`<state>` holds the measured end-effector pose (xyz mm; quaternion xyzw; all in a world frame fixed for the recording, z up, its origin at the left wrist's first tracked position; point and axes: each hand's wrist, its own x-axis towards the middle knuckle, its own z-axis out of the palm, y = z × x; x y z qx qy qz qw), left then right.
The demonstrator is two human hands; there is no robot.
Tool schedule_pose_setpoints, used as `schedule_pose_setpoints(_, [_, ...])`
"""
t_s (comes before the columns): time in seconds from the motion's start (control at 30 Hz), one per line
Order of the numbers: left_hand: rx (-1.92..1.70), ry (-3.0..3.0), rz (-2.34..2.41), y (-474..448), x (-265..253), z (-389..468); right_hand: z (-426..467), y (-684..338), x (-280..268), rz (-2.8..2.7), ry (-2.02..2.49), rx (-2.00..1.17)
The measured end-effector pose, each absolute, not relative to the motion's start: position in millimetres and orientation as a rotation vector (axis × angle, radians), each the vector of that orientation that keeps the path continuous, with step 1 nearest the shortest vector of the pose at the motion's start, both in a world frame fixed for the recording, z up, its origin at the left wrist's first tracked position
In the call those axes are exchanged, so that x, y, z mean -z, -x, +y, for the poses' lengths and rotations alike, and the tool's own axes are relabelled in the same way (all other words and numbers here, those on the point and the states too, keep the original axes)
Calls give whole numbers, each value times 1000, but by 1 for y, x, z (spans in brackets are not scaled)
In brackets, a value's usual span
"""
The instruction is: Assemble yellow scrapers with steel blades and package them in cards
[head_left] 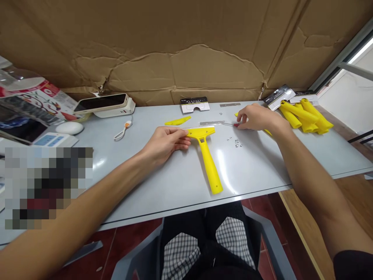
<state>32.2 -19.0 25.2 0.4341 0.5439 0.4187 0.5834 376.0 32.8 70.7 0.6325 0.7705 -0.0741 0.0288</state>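
Observation:
My left hand (pixel 167 144) pinches the left end of a yellow scraper (pixel 209 163) between thumb and fingers. The scraper's handle points toward the table's front edge, and a thin strip shows along its wide head. My right hand (pixel 253 118) is closed on a small screwdriver (pixel 235 125) with a red handle, its thin shaft pointing left over a flat metal blade (pixel 212 123). Several small metal nuts or screws (pixel 236 143) lie between the hands. A loose yellow scraper head piece (pixel 177 121) rests behind my left hand. Other yellow pieces are partly hidden beneath my right hand.
Several yellow handles (pixel 309 116) are piled at the right beside black-and-white cards (pixel 279 97). Another card (pixel 194 104) and a metal blade (pixel 230 105) lie at the back. A phone (pixel 100 103), white mouse (pixel 69 128) and short cable (pixel 122 131) occupy the left. Cardboard (pixel 186 70) stands behind.

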Motion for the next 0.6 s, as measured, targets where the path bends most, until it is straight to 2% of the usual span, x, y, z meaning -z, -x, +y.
schedule_pose_setpoints(0.13, [-981, -1010, 1256, -32, -24, -18, 22, -368, -74, 2582, -1852, 170])
schedule_pose_setpoints(0.27, [-979, -1010, 1244, -31, -22, -18, 9, -353, -73, 2741, -1649, 378])
schedule_pose_setpoints(0.37, [-984, -1020, 1236, -30, -20, -18, 4, -345, -70, 2720, -1620, 498])
schedule_pose_setpoints(0.6, [-980, -1022, 1246, -31, -23, -19, 4, -341, -73, 2609, -1611, 455])
